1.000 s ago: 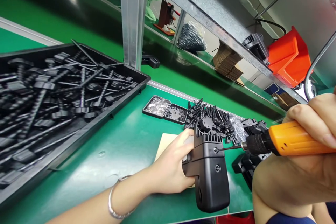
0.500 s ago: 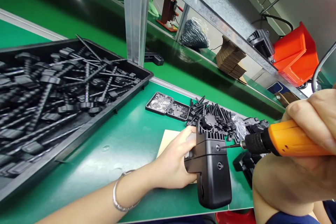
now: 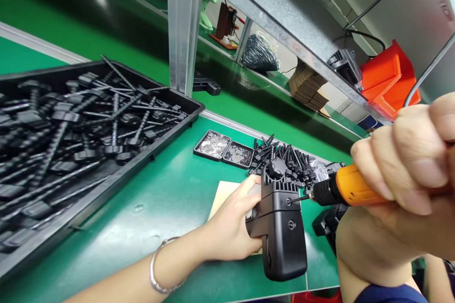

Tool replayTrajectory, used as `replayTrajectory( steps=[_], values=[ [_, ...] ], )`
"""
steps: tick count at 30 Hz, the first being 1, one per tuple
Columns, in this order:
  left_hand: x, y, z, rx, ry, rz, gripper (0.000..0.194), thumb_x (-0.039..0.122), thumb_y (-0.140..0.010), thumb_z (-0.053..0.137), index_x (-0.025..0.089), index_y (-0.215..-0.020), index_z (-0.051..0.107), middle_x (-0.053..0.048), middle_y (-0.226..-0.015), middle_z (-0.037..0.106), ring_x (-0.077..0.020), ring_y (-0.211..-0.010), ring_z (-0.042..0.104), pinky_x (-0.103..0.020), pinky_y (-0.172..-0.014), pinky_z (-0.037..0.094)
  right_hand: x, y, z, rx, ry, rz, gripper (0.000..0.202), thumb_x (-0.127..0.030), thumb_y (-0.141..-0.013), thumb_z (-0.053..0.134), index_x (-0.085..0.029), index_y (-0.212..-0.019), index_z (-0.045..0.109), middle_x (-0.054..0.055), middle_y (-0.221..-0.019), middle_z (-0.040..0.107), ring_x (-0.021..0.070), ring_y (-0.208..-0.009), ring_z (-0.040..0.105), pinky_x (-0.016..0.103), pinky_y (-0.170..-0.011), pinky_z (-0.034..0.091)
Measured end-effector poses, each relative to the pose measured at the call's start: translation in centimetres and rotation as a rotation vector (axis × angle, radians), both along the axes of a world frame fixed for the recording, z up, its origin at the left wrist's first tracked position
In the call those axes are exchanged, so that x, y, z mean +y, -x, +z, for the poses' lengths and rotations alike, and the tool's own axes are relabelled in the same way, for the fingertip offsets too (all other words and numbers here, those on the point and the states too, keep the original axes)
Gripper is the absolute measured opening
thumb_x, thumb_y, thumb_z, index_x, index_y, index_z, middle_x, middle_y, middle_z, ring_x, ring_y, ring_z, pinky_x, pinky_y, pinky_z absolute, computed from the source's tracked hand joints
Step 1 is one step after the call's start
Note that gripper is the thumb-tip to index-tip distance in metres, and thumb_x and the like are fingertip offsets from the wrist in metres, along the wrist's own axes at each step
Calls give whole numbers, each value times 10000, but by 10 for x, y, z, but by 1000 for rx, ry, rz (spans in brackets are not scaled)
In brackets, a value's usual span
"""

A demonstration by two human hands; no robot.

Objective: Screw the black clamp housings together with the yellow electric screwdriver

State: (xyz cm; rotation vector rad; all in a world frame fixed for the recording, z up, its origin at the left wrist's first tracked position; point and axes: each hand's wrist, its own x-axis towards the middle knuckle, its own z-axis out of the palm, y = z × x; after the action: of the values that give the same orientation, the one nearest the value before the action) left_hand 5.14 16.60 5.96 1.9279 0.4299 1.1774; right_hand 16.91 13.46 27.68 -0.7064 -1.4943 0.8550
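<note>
Gripping black housing point(image 3: 282, 227) w/ left hand point(image 3: 231, 227), fingers wrapped on its side, on green bench point(image 3: 170, 199) nr card sheet point(image 3: 223, 194). Right hand point(image 3: 401, 170) fist closed round orange driver point(image 3: 350, 190); bit tip on housing screw.

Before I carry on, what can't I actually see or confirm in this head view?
- Left hand: its fingers behind the black housing are hidden by the housing.
- Orange screwdriver: its rear is covered by the right hand; the cable runs off the right edge.
- Bit tip at the housing's hole: too small to tell whether a screw is seated.
- Two small trays: contents too small to identify.
- Big black tray: cut off by the left edge.
</note>
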Motion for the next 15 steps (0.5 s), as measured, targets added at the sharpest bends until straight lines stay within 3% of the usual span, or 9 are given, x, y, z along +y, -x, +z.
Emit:
replayTrajectory(
  steps=[4, 7, 11, 13, 15],
  values=[
    [-1, 1, -4, 42, -43, 65, 335, 142, -703, 655, 233, -1022, 607, -82, -1127, 540, -271, -1051, 518, -404, -880, 538, -1, 6, -10, 116, -6, -150, 327, -428, -812, 840, -236, -662, 622, -87, -433, 477, 61, -277, 385, 184, -273, 359],
    [0, 1, -4, 47, -105, 93, 453, 146, -702, 637, 285, -1128, 564, -80, -1199, 524, -279, -1085, 546, -420, -872, 582, -1, 4, -15, 157, -2, -18, 295, -303, -792, 871, -229, -688, 604, -90, -477, 499, 60, -317, 415, 174, -310, 344],
    [2, 2, -9, 87, -133, 110, 647, 152, -703, 665, 336, -1287, 455, -97, -1263, 528, -333, -1156, 558, -551, -931, 570, 12, -5, -12, 127, -61, 42, 289, -354, -820, 832, -227, -731, 587, -85, -506, 500, 76, -351, 423, 205, -351, 351],
    [5, 5, -17, 152, -127, 126, 671, 181, -717, 692, 331, -1319, 438, -129, -1309, 512, -387, -1223, 523, -608, -943, 548, 33, -11, -14, 115, -123, -75, 276, -378, -827, 797, -230, -769, 571, -85, -523, 492, 92, -391, 454, 224, -401, 400],
    [9, 9, -28, 225, -132, 122, 686, 244, -741, 713, 330, -1356, 420, -153, -1369, 473, -422, -1282, 472, -634, -972, 517, 66, -19, -23, 79, -142, -278, 260, -395, -820, 752, -239, -824, 545, -76, -580, 512, 118, -466, 519, 253, -483, 468]
  ],
)
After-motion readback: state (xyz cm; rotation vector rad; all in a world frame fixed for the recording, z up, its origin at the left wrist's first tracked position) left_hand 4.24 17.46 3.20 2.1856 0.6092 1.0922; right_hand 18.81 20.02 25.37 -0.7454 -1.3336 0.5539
